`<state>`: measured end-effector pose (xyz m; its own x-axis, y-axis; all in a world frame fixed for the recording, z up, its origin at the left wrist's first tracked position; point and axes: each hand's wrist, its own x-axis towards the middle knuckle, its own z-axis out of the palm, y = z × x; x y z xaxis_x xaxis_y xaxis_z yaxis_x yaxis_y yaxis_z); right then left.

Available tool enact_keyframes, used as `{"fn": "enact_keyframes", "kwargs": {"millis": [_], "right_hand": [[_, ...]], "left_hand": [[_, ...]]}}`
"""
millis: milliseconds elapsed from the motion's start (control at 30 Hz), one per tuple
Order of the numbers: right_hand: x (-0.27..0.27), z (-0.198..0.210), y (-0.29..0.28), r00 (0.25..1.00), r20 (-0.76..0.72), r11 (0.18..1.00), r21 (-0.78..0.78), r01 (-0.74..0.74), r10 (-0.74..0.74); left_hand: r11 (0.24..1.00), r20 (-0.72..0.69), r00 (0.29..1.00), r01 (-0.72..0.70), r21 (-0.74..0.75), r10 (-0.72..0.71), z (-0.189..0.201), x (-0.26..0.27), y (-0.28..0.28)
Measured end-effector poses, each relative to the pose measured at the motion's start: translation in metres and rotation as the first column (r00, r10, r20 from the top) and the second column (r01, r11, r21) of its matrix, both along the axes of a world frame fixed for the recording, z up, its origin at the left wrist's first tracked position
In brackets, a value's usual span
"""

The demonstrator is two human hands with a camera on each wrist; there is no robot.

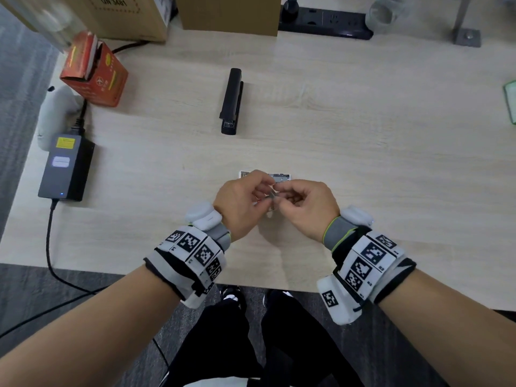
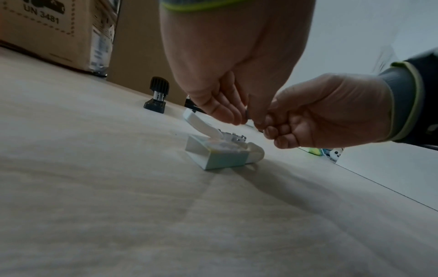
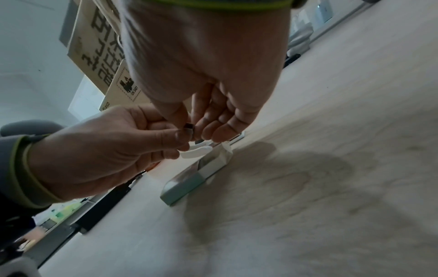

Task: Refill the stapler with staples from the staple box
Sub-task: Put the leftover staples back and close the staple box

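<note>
A thin grey metal staple strip (image 1: 272,194), it seems, is pinched by both the left hand (image 1: 240,202) and the right hand (image 1: 304,208) above the small open white staple box (image 2: 222,153). It should be kept straight, and the closed black stapler (image 1: 232,101) opened next.

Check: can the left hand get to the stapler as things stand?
Probably yes for the path: bare table lies between the left hand and the stapler. But it pinches a staple strip together with the right hand.
</note>
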<state>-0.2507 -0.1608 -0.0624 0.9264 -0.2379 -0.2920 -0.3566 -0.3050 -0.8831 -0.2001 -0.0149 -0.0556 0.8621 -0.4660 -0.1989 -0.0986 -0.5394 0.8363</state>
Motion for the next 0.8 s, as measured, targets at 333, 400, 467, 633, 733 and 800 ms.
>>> {"fn": "enact_keyframes", "kwargs": {"millis": [333,400,467,633,733,800], "right_hand": [[-0.001,0.001,-0.012,0.983,0.013,0.975,-0.123,-0.182,0.185],[-0.001,0.0,-0.012,0.97,0.04,0.953,-0.2,-0.228,0.24],[-0.002,0.002,-0.012,0.959,0.076,0.938,-0.243,-0.247,0.272],[-0.003,0.008,-0.012,0.959,0.138,0.955,-0.202,-0.217,0.247],[-0.006,0.009,-0.013,0.961,0.156,0.966,-0.154,-0.206,0.23],[-0.008,0.01,-0.013,0.959,0.17,0.966,-0.162,-0.202,0.229]], "left_hand": [[0.98,-0.451,0.892,-0.068,-0.184,-0.023,0.013,0.005,0.004],[0.974,-0.52,0.854,-0.112,-0.198,-0.007,0.014,0.007,0.005],[0.966,-0.578,0.816,-0.154,-0.208,0.005,0.012,0.009,0.005],[0.914,-0.78,0.625,-0.299,-0.276,-0.031,0.004,0.011,0.006],[0.891,-0.823,0.564,-0.338,-0.302,-0.065,0.003,0.009,0.006],[0.883,-0.833,0.549,-0.354,-0.308,-0.07,0.004,0.007,0.005]]}}
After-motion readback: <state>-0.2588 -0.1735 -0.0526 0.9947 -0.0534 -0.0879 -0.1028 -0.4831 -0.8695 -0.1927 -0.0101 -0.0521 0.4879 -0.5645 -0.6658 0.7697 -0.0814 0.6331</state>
